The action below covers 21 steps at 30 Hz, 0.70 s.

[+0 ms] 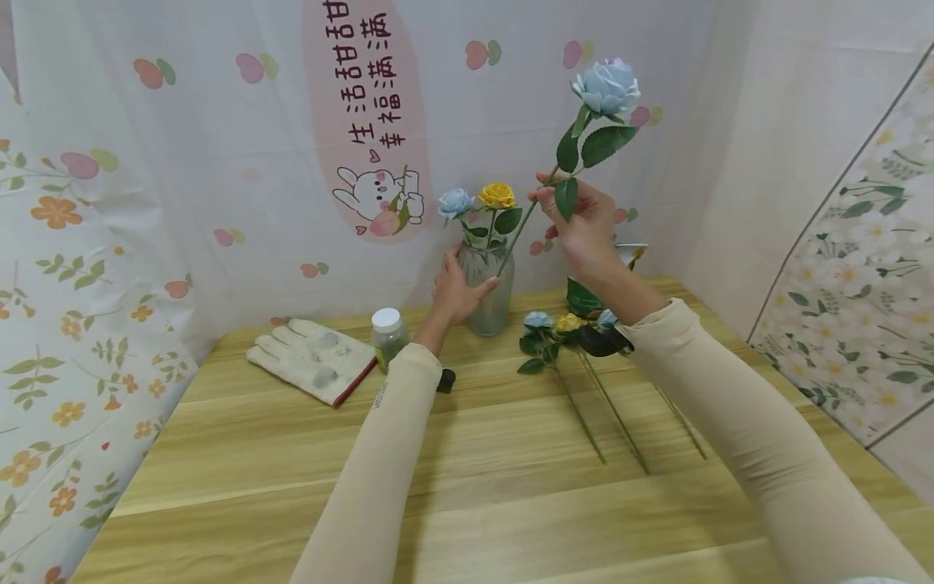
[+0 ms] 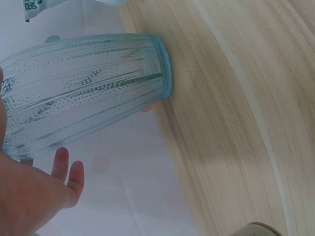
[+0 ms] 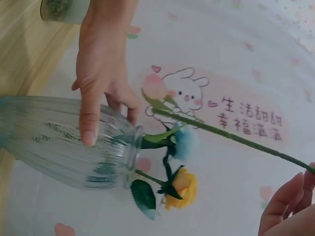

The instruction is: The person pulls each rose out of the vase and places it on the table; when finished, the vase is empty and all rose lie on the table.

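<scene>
My left hand (image 1: 461, 285) grips the ribbed clear glass vase (image 1: 490, 304) near its neck, thumb on one side and fingers round the other. The vase stands upright at the back of the table. A light blue rose (image 1: 456, 203) and a yellow rose (image 1: 498, 195) lean out of its mouth. My right hand (image 1: 584, 223) pinches the green stem (image 3: 231, 136) of another light blue rose (image 1: 607, 88), which tilts with its bloom up to the right. In the right wrist view the stem's lower end is outside the vase, just off the rim (image 3: 136, 157).
Several blue and yellow roses (image 1: 567, 323) lie on the wooden table (image 1: 292, 487) at right, partly under my right forearm. Left of the vase are a white-capped jar (image 1: 389, 331) and a cream work glove (image 1: 314, 357). A printed curtain (image 1: 255, 178) hangs behind the table.
</scene>
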### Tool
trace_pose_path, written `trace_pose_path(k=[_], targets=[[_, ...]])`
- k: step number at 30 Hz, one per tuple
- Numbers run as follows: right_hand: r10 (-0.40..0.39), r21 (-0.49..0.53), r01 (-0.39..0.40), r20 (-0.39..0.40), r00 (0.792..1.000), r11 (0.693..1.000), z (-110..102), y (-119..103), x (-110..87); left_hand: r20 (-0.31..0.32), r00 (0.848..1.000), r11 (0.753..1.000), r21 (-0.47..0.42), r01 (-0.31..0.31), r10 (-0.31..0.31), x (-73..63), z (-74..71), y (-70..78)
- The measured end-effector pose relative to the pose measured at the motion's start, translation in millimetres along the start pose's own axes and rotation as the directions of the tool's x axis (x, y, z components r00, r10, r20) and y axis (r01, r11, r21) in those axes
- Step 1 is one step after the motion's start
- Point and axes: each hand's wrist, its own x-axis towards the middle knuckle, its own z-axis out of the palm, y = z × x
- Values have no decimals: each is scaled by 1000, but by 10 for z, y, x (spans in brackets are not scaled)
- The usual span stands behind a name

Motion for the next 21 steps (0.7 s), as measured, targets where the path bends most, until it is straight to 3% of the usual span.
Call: trace_pose_path(k=[6,10,18,21], targets=[[38,25,-38,34,999,999,-78,-113,-100,0,1000,1000,-2,2,-2,-2,4,-17],[118,68,-120,33,992,990,-135,-135,-189,-1,1000,1000,-12,2,-2,-1,4,-18],[286,56,-290,63,956,955,-237,-100,-357,3,1000,1000,-2,5,-5,1,4,-24],[356,8,-358,87,930,934,-283,-55,-427,-1,1000,1000,-8,-5,5,8,4,-21]])
